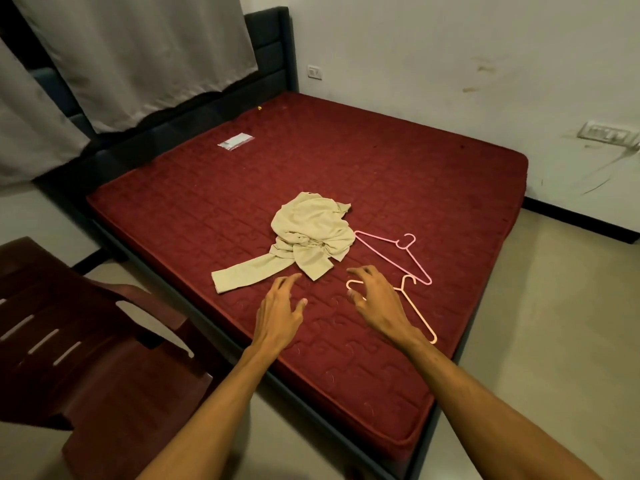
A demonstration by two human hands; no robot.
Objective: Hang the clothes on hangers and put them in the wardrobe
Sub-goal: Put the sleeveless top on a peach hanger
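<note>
A crumpled beige garment (308,233) lies on the dark red mattress (381,161), one sleeve stretched toward the near left. To its right lie a pink hanger (414,259) and a pale peach hanger (417,315). My left hand (278,313) hovers just short of the garment's near edge, fingers spread and holding nothing. My right hand (379,301) is over the peach hanger's left end, fingers loosely bent, and hides part of it. No wardrobe is in view.
A dark brown plastic chair (86,348) stands at the near left beside the bed. A small clear packet (235,141) lies far back on the mattress. Grey curtains (138,57) hang at the left, over the dark headboard (273,60). Pale tiled floor (547,323) runs along the right.
</note>
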